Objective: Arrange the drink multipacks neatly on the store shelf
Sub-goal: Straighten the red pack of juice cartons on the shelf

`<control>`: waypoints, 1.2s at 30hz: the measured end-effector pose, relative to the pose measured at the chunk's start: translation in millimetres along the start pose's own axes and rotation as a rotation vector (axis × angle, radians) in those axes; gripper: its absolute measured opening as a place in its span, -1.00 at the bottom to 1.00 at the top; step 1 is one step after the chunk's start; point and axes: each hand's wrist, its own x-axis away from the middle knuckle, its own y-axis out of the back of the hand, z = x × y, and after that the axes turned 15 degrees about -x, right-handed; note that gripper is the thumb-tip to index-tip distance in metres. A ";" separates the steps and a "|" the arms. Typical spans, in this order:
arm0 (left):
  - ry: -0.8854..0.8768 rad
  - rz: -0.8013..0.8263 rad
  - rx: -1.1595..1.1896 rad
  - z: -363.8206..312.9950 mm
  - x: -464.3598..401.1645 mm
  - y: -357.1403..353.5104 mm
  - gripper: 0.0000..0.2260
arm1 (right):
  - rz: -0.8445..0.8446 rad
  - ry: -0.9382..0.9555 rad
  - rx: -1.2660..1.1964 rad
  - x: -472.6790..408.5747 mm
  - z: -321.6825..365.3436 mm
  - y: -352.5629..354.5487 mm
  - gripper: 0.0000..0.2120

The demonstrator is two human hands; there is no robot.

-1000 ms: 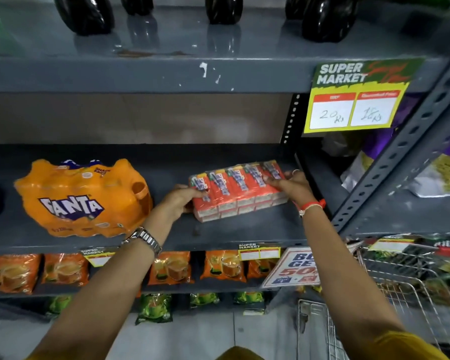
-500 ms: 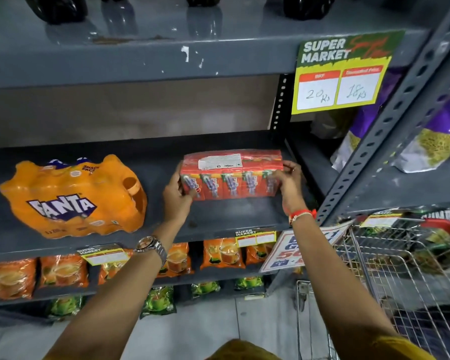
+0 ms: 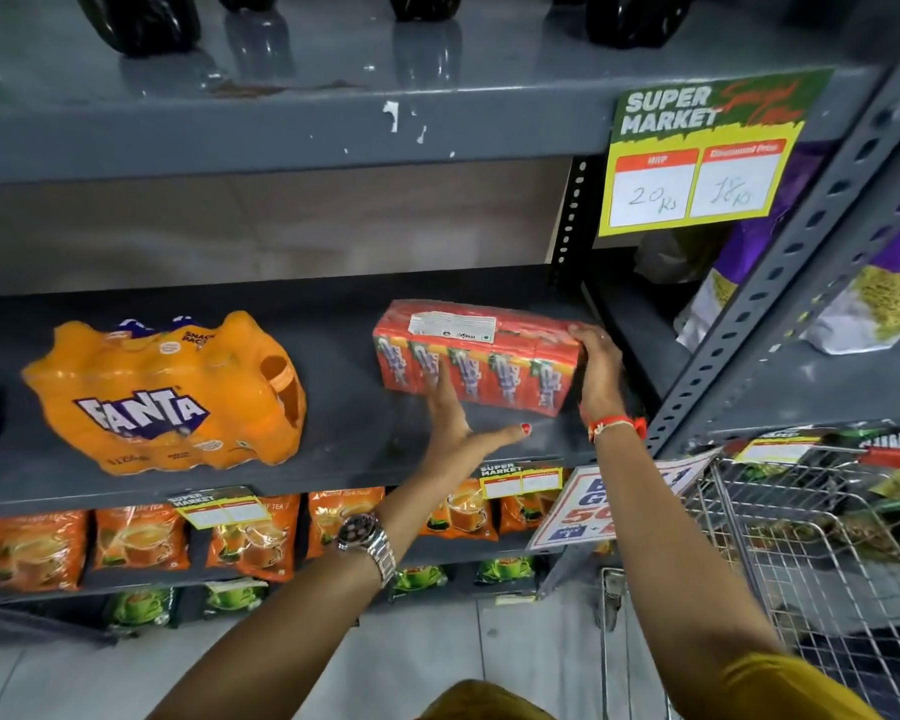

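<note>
A red multipack of juice cartons (image 3: 489, 356) stands upright on the grey middle shelf (image 3: 365, 459), toward its right end. My right hand (image 3: 596, 368) grips the pack's right end. My left hand (image 3: 455, 418) is flat and spread, fingers against the pack's front face, thumb pointing right along the shelf. An orange Fanta multipack (image 3: 167, 392) lies on the same shelf to the left, apart from the red pack.
Dark bottles (image 3: 141, 18) stand on the shelf above. A yellow price sign (image 3: 697, 163) hangs at upper right. Orange tea pouches (image 3: 141, 537) and green packs fill lower shelves. A wire shopping cart (image 3: 801, 553) stands at right, beside a slanted shelf upright (image 3: 801, 262).
The red pack went from lying tilted to held upright, then down onto the shelf further back. My left hand let go of its left end and now presses flat against the front.
</note>
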 end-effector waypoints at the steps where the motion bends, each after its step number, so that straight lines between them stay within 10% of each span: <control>1: 0.010 0.030 -0.026 -1.4 -4.7 4.3 0.11 | -0.046 -0.002 -0.017 5.0 -2.9 1.8 -0.94; 9: -0.008 0.224 0.244 -7.6 -38.4 51.3 -0.34 | -0.279 0.234 -0.199 108.9 -67.6 -24.2 -0.68; 14: 0.112 -0.289 0.376 15.9 -23.5 63.8 -0.57 | 0.125 0.186 0.069 142.9 -86.2 -36.2 -0.68; 20: 0.131 -0.625 0.444 32.9 15.4 53.0 -0.73 | -0.186 0.277 -0.026 61.9 -50.6 -29.2 -0.79; 28: 0.128 -0.514 0.548 20.5 42.0 18.3 -0.62 | 0.103 -0.074 0.272 -28.6 -8.8 -46.3 -0.64; 36: 0.087 -0.336 0.413 25.1 18.9 32.3 -0.59 | -0.095 0.083 0.170 -4.1 -14.6 -16.3 -0.79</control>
